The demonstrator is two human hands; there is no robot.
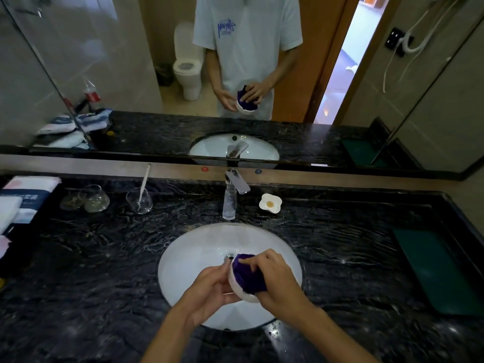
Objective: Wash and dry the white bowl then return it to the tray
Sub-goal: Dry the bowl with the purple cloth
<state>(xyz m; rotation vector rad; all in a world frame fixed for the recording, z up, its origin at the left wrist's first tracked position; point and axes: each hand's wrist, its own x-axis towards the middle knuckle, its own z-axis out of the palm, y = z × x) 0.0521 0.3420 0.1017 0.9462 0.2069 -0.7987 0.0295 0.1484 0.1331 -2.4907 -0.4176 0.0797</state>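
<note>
Over the sink [183, 263], the left hand [212, 289] cups the bowl [237, 286] from outside, fingers curled round it, while the right hand [275, 279] grips a purple cloth [247, 273] pressed inside it. Behind stands the tap [231, 195]; a green tray [432, 268] lies at the worktop's [91, 258] right edge.

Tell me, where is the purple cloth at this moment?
In the head view, the purple cloth is low in the centre, pressed into the white bowl by the right hand, over the sink. The left hand holds the bowl.
</note>
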